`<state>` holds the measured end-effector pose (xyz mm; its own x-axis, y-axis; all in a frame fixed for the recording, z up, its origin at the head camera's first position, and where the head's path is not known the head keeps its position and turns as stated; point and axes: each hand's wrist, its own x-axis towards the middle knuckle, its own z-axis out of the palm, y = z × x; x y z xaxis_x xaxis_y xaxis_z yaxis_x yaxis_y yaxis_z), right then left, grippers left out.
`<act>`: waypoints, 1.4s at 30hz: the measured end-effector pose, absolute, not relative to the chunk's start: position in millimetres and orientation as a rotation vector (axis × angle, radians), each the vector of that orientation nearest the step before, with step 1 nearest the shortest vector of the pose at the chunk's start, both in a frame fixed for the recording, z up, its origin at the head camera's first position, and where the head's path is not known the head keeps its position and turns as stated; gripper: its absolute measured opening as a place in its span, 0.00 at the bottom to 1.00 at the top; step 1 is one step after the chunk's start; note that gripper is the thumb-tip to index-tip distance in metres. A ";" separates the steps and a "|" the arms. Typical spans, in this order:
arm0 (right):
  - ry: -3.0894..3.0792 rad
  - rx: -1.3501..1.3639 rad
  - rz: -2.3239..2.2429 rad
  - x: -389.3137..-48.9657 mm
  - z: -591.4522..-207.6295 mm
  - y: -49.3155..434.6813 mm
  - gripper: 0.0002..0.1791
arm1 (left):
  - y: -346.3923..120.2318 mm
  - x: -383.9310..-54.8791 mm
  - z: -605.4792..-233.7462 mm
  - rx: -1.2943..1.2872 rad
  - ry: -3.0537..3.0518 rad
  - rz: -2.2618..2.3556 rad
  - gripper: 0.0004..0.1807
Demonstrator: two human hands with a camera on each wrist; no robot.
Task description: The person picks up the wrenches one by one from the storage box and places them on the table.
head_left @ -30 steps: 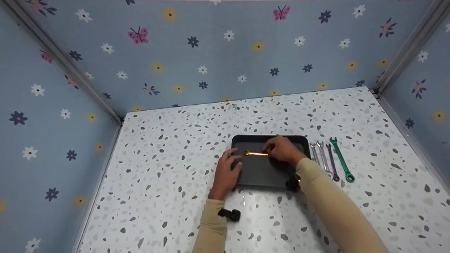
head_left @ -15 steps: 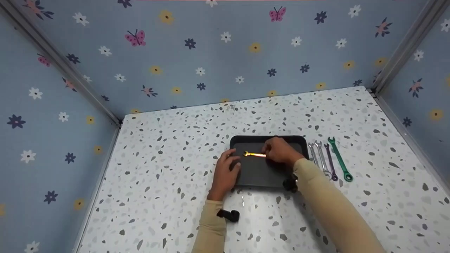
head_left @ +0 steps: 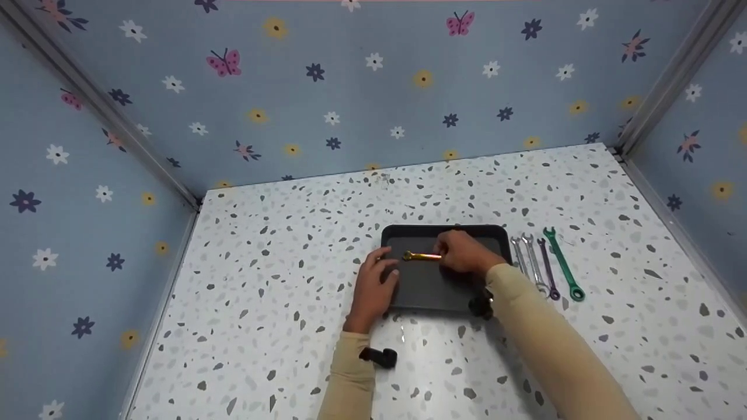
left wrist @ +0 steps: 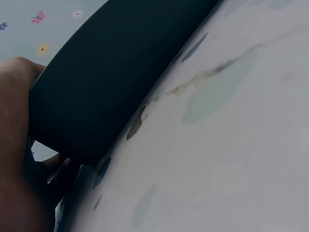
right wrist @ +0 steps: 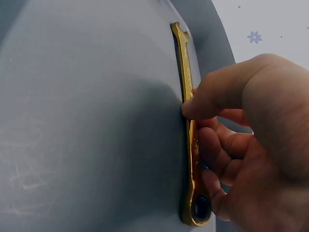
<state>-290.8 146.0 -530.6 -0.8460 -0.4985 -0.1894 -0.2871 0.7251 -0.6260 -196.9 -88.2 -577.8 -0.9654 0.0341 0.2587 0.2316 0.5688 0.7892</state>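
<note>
My right hand (head_left: 464, 252) pinches a gold combination wrench (head_left: 423, 256) between thumb and fingers, over the floor of a dark grey tray (head_left: 432, 291). In the right wrist view the wrench (right wrist: 189, 140) lies lengthwise along the tray's wall, its open end at the top and its ring end near the lower fingers. The thumb lies across the middle of the shaft. My left hand (head_left: 374, 289) rests at the tray's left side with relaxed, spread fingers. The left wrist view has that hand (left wrist: 17, 121) against the tray's dark outer wall (left wrist: 106, 72), its fingertips partly hidden.
Right of the tray lie several wrenches in a row: two silver ones (head_left: 532, 259), a purple one (head_left: 549, 271) and a longer green one (head_left: 564, 262). The speckled white table (head_left: 280, 280) meets blue flowered panels (head_left: 350, 87) at the back and sides.
The head view has shifted slightly. The wrench's open end tilts a little and looks darker; both hands keep nearly the same place and hold.
</note>
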 end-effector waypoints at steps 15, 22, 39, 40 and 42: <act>2.542 -0.616 -0.919 -288.0 -529.2 149.7 0.12 | -88.4 -195.5 -576.1 -0.201 -2.609 -1.380 0.13; 2.560 -0.645 -0.932 -287.3 -531.3 150.2 0.12 | -88.1 -195.6 -577.2 -0.189 -2.607 -1.387 0.13; 2.508 -0.609 -0.950 -287.8 -526.5 152.4 0.12 | -87.6 -195.5 -576.3 -0.199 -2.603 -1.375 0.13; 2.507 -0.609 -0.959 -287.6 -526.6 152.8 0.12 | -87.8 -195.4 -576.4 -0.202 -2.601 -1.376 0.13; 2.502 -0.620 -0.981 -287.2 -526.9 153.2 0.11 | -88.6 -195.5 -577.1 -0.204 -2.601 -1.382 0.13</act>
<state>-287.2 153.2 -526.9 -0.8299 -0.5261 -0.1859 -0.2596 0.6590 -0.7060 -195.5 -88.6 -577.1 -0.9728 0.0327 0.2294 0.2084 0.5562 0.8045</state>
